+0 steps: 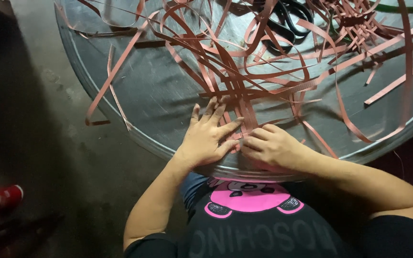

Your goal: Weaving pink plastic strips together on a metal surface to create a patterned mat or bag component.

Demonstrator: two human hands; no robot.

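The left hand (pixel 208 136) lies flat, fingers spread, pinning woven pink strips (pixel 237 102) on the round metal table (pixel 135 91) at its near edge. The right hand (pixel 268 145), fingers curled, pinches a strip beside it. This looks like mid-weave; tucking the next strip calls for steady pressure.

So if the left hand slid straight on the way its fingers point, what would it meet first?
The left hand lies flat on the round metal table, fingers aimed up and to the right. Almost at once it would meet the woven pink strips just past its fingertips, then probably the loose tangle beyond; depth there is unclear.
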